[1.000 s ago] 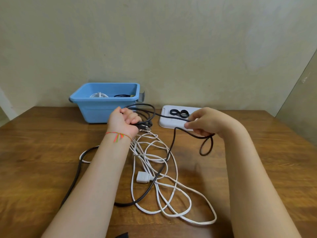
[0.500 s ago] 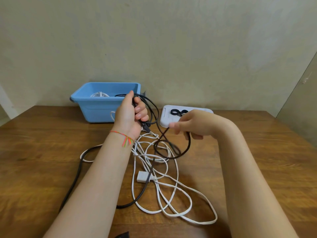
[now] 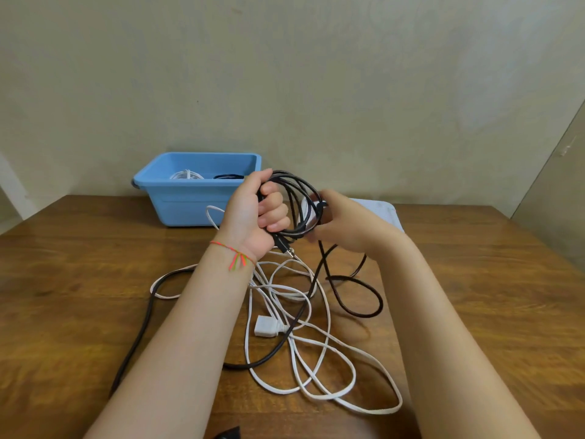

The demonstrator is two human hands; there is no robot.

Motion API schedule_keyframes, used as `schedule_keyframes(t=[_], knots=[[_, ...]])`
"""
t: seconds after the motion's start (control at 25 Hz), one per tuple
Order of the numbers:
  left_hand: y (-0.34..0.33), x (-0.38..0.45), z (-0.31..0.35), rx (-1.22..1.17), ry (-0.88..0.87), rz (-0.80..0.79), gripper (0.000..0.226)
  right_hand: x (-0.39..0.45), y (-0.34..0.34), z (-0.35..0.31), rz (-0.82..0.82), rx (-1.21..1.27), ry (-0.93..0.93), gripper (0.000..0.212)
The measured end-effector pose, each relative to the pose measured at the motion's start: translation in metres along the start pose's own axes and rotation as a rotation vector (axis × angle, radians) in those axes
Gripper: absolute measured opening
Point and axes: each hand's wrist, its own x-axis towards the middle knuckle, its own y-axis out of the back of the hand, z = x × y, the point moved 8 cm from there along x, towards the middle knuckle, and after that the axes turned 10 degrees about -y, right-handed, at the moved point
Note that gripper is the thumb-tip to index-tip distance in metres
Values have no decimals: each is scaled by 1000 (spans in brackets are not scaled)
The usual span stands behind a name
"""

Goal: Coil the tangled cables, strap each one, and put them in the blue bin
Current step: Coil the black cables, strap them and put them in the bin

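Observation:
My left hand (image 3: 258,213) grips a bundle of loops of the black cable (image 3: 300,193), held up above the table in front of the blue bin (image 3: 190,202). My right hand (image 3: 340,223) pinches the same black cable at the right side of the coil. The cable's loose length trails down to the wooden table (image 3: 474,296), looping right and running off to the lower left. A tangled white cable (image 3: 319,369) with a flat white plug (image 3: 266,326) lies beneath. Inside the bin lie a coiled white cable (image 3: 186,175) and a coiled black one (image 3: 228,176).
A white tray (image 3: 384,212) sits right of the bin, mostly hidden behind my right hand. A plain wall stands right behind the table. A dark object (image 3: 228,434) peeks in at the bottom edge.
My left hand rose with the coil. My right hand swept left from over the tray and laid another black loop against the bundle; the slack on the table shortened.

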Motion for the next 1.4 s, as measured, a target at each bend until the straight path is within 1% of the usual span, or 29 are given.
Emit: schedule_keyframes(t=[0.04, 0.08, 0.12, 0.24, 0.28, 0.32, 0.36, 0.44, 0.52, 0.56, 0.6, 0.68, 0.76, 0.8, 0.84, 0.92, 1.0, 1.08, 1.12, 1.16, 1.2, 1.28, 1.32, 1.36, 1.4], knots=[[6, 2, -1, -54, -12, 46, 41, 1, -9, -1, -51, 104, -10, 19], [15, 5, -1, -112, -34, 113, 41, 4, -16, 3, -83, 137, -42, 12], [26, 7, 0, -165, -65, 198, 41, 6, -18, 9, -103, 97, -77, 8], [62, 9, 6, -210, -170, 459, 41, 6, -11, 23, -117, -253, -172, 15], [68, 9, 10, -193, -195, 501, 40, 5, -7, 27, -111, -316, -195, 16], [68, 9, 13, -167, -210, 508, 39, 4, -4, 28, -97, -341, -204, 15], [64, 10, 15, -131, -220, 477, 38, 2, -2, 26, -88, -359, -196, 13], [45, 13, 17, 23, -220, 335, 38, -5, -8, 16, -133, -383, -135, 7], [21, 10, 14, 315, -199, 164, 38, -15, -13, -2, -188, -368, -38, 5], [10, 7, 10, 465, -188, 82, 36, -20, -12, -14, -176, -354, 23, 9], [0, 2, 7, 585, -175, 6, 35, -23, -8, -24, -140, -324, 82, 13], [-10, -5, 2, 708, -131, -125, 36, -27, 5, -39, -23, -236, 156, 20], [-19, -13, -5, 772, -67, -280, 41, -30, 19, -45, 98, -181, 168, 24], [-22, -15, -9, 803, -32, -339, 43, -31, 22, -45, 133, -182, 164, 27], [-21, -16, -12, 830, 7, -363, 44, -32, 23, -45, 139, -204, 156, 30], [-15, -15, -16, 891, 85, -347, 40, -31, 19, -40, 101, -310, 127, 29], [-10, -15, -15, 1022, 115, -387, 31, -25, 17, -25, 77, -448, 47, 21], [-9, -14, -11, 1242, 42, -463, 27, -16, 22, -4, 113, -512, -72, 15], [-8, -12, -8, 1320, -23, -444, 28, -11, 26, 5, 159, -530, -132, 12], [-5, -8, -4, 1331, -87, -373, 29, -8, 29, 13, 213, -554, -194, 15], [0, -4, 2, 1271, -141, -275, 31, -5, 31, 20, 259, -574, -255, 24], [14, 3, 13, 1109, -214, -60, 33, -2, 31, 31, 281, -579, -340, 41], [21, 5, 17, 1066, -222, 15, 32, -1, 29, 34, 263, -565, -355, 47], [24, 6, 17, 1028, -192, 46, 31, 1, 27, 35, 241, -548, -343, 52], [25, 6, 13, 985, -128, 33, 31, 2, 25, 31, 229, -530, -296, 54]])
